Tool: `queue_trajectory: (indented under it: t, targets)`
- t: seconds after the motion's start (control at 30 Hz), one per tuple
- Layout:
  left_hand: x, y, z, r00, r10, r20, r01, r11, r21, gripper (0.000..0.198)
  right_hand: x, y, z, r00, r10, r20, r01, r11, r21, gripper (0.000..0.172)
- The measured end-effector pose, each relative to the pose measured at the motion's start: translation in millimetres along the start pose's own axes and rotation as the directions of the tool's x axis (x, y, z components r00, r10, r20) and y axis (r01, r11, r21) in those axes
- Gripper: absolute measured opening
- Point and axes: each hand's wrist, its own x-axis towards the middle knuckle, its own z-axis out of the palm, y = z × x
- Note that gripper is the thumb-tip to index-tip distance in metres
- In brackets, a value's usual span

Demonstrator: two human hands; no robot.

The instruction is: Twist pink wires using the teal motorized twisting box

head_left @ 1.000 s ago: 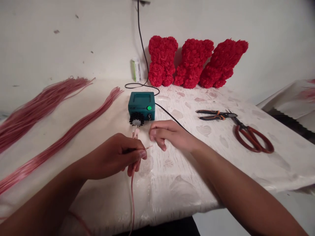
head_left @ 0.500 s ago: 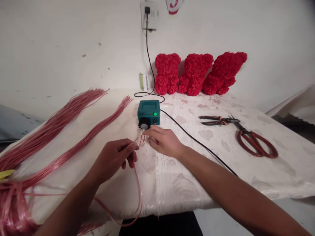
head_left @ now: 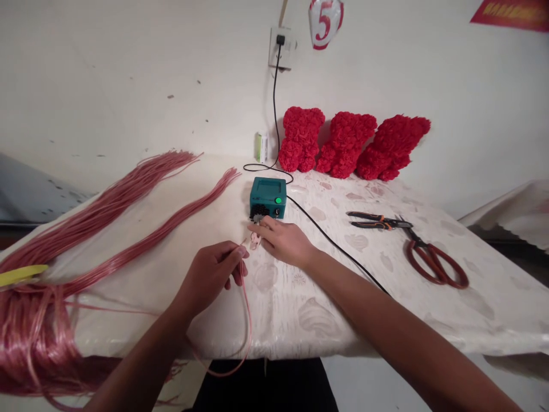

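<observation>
My left hand [head_left: 221, 269] pinches a thin pink cord [head_left: 247, 309] between thumb and fingertips. Its short end points up toward the machine, and the rest loops down over the table's front edge. My right hand [head_left: 283, 239] rests at the front of a small teal box-shaped machine [head_left: 268, 194] with a green button. The fingers are bent and close together by the grey centre of its black round head [head_left: 259, 212]. Whatever lies between those fingertips is too small and hidden to name. A small gap separates the two hands.
Long pink cord bundles [head_left: 158, 229] lie at left, with a yellow strip [head_left: 23, 274] over them. Pliers [head_left: 377, 221] and red-handled scissors [head_left: 435, 260] sit at right. Three red flower-covered bears [head_left: 347, 143] and a small box [head_left: 261, 147] stand by the wall. A black cable [head_left: 337, 245] crosses the table.
The camera view has shifted, so most of the scene sits a little lower or sideways. My left hand still pinches the cord, and my right hand stays at the machine's head, covering more of it.
</observation>
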Motion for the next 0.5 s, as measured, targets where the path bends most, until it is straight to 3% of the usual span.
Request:
queue_trajectory:
  t: [0.23,0.5]
  targets:
    - [-8.1,-1.7,20.8,0.995,-0.03,-0.093,0.044,0.988,0.146,0.029,15.7,6.0,0.6,0.995,-0.086,0.042,0.09,0.991,-0.102,0.039]
    - [-9.6,-4.2,35.9,0.991,0.039,-0.126,0.012,0.924,0.383,0.032,14.7,8.9,4.6,0.996,-0.057,0.068,0.063,0.995,-0.083,0.033]
